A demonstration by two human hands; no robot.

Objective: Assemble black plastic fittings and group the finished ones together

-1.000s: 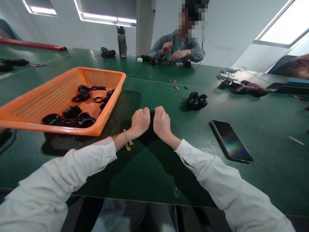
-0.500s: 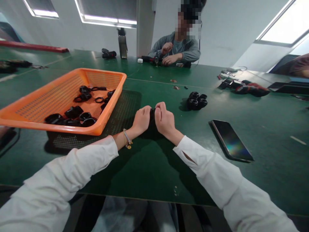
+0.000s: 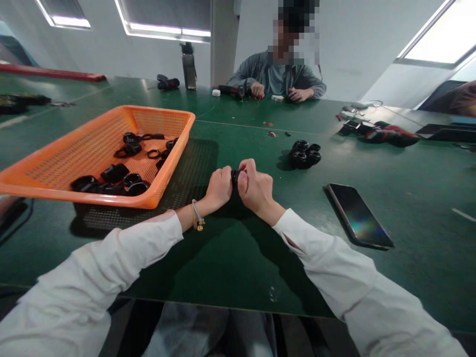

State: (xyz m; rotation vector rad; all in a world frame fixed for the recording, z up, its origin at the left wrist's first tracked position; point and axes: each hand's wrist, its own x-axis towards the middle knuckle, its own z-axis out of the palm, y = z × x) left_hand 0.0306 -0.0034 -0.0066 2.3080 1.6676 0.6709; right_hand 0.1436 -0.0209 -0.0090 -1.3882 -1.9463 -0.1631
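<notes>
Between my two fists, a black round part [image 3: 234,178] shows as a narrow dark band; its full shape is hidden by my fingers. My left hand [image 3: 219,187] is closed around its left end, and a bracelet hangs at that wrist. Closed on the right end is my right hand [image 3: 256,187], its thumb bent over the part. Both hands hold it just above the green table [image 3: 238,258]. To the right, beyond my right hand, a cluster of black ring-shaped parts [image 3: 305,154] stands on the table.
An orange basket [image 3: 173,171] at the left holds several black parts [image 3: 115,173]. A phone [image 3: 360,215] lies at the right. Across the table sits a person in a grey jacket [image 3: 249,72], near a dark bottle [image 3: 189,67]. Tools and cables [image 3: 386,133] lie at the far right.
My right hand has turned slightly and shifted a little right, showing more of the black part. Across the table, the other person's hands have moved apart and lowered to the tabletop.
</notes>
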